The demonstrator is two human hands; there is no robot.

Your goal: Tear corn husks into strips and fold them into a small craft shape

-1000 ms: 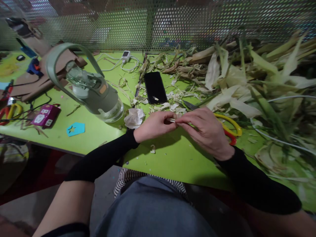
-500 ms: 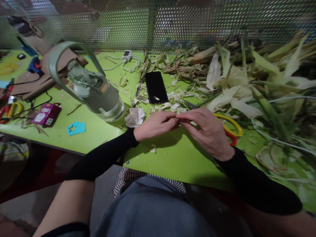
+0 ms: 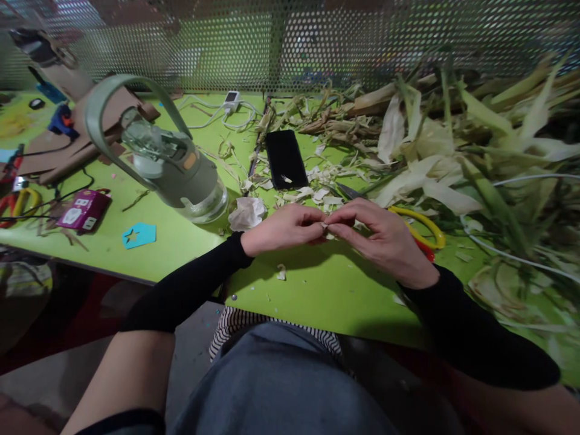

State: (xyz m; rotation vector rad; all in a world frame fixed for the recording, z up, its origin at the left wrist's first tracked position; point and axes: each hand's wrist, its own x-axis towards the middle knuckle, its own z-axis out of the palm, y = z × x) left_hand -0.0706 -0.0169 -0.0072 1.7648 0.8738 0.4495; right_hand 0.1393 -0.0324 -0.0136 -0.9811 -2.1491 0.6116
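My left hand (image 3: 287,228) and my right hand (image 3: 380,238) meet fingertip to fingertip above the green table (image 3: 312,299). Both are closed in a pinch around a tiny pale piece (image 3: 325,225), too small to make out. Just behind my hands lie pale husk scraps (image 3: 319,194) and a black phone (image 3: 286,158) with a small whitish bit on it. Left of my left hand sits a crumpled white paper (image 3: 247,213). Scissors with yellow and red handles (image 3: 423,228) are partly hidden behind my right hand.
A large green bottle (image 3: 181,175) with a loop handle stands at the left. Beyond it are a purple box (image 3: 84,210), a blue paper cutout (image 3: 139,235) and a white charger (image 3: 231,100). Corn husks (image 3: 435,157) are heaped at the right. A perforated screen (image 3: 226,45) runs along the back.
My right hand has shifted slightly right and its fingers have changed their bend. The pale piece between the fingertips now shows. My left hand has barely moved.
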